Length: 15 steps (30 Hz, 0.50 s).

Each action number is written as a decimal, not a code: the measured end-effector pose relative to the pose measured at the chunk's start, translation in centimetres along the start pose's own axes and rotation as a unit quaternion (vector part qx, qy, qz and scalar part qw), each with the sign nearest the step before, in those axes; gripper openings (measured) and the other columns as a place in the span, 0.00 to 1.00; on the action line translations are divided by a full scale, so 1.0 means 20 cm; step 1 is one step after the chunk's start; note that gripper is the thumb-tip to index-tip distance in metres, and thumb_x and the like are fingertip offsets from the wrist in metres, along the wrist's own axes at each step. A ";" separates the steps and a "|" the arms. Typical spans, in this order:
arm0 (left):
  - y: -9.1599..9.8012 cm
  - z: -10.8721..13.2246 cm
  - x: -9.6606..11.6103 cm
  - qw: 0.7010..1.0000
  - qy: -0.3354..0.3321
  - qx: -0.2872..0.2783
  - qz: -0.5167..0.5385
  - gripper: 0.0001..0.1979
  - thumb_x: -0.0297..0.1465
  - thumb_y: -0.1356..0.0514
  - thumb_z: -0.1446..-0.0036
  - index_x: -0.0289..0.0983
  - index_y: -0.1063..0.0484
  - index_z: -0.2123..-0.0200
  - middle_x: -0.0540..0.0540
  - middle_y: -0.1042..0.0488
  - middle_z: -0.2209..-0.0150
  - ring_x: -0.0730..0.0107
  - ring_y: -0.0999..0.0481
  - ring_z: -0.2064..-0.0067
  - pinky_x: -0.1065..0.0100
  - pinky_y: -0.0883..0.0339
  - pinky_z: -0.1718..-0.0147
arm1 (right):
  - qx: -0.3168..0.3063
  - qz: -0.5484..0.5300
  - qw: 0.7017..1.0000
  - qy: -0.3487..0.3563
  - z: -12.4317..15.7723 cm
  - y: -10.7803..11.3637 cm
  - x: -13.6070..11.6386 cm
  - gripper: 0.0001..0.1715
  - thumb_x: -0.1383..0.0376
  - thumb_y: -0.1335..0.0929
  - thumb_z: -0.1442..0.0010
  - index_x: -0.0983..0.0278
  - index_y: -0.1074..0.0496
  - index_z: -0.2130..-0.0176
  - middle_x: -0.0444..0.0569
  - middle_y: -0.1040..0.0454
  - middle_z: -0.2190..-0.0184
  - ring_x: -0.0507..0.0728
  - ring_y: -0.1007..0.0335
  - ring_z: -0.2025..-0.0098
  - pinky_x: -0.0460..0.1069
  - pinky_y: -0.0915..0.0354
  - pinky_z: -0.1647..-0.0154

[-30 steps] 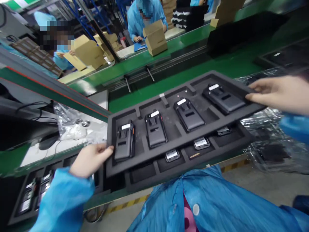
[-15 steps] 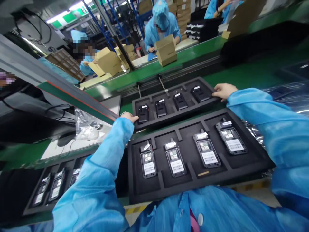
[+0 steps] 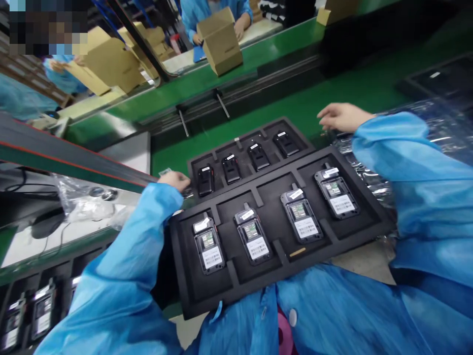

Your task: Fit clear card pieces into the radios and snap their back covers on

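Observation:
A black foam tray [image 3: 216,154] with several dark handsets [image 3: 231,168] lies on the green belt [image 3: 332,88]. My left hand [image 3: 175,180] is at its left end, fingers curled against the corner. My right hand [image 3: 342,117] hovers just past its right end with fingers stretched out, holding nothing. Closer to me a second foam tray [image 3: 258,291] lies across my front. It holds several handsets [image 3: 299,217] with open backs and white labels showing.
Crinkled clear plastic [image 3: 369,172] lies to the right. A third tray of handsets [image 3: 33,310] sits at lower left, beside a mouse [image 3: 46,222] and a plastic bag [image 3: 88,202]. Across the belt, people in blue coats handle cardboard boxes [image 3: 221,42].
The upper tray was lifted off the stack and set down on the belt beyond the lower one. My right hand has since come off its right end and moved outward.

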<state>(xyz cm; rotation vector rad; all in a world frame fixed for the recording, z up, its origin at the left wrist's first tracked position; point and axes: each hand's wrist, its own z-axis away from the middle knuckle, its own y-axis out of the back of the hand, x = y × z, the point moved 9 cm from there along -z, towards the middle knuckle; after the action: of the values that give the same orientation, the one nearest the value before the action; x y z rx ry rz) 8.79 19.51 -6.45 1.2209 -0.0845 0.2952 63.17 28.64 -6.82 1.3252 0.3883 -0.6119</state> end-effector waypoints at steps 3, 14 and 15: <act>0.13 0.18 0.20 0.996 -0.051 -0.002 0.069 0.18 0.36 0.42 0.39 0.36 0.22 0.49 0.57 0.42 0.81 0.77 0.42 0.78 0.73 0.48 0.77 | 0.096 -0.054 0.991 0.072 0.28 0.23 -0.17 0.17 0.67 0.34 0.30 0.68 0.28 0.43 0.51 0.23 0.53 0.48 0.26 0.56 0.48 0.31 0.48; -0.25 0.95 1.27 0.685 -0.283 -0.339 0.579 0.43 0.35 0.29 0.52 0.49 0.36 0.33 0.57 0.52 0.76 0.78 0.52 0.76 0.71 0.53 0.78 | 0.079 -0.185 0.920 0.336 1.40 -0.02 -0.60 0.03 0.65 0.30 0.36 0.58 0.27 0.59 0.46 0.25 0.61 0.55 0.28 0.59 0.53 0.32 0.58; -0.27 0.97 1.29 0.674 -0.281 -0.349 0.587 0.43 0.35 0.29 0.53 0.50 0.36 0.33 0.57 0.52 0.76 0.79 0.52 0.76 0.71 0.54 0.78 | 0.080 -0.186 0.919 0.337 1.42 -0.04 -0.59 0.03 0.65 0.30 0.37 0.58 0.27 0.60 0.46 0.26 0.62 0.55 0.29 0.60 0.52 0.33 0.59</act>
<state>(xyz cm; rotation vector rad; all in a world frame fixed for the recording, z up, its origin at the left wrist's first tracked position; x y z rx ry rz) 36.70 4.36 1.05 0.2689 -1.4460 0.8924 51.14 3.27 5.63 1.6179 1.1979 -0.4869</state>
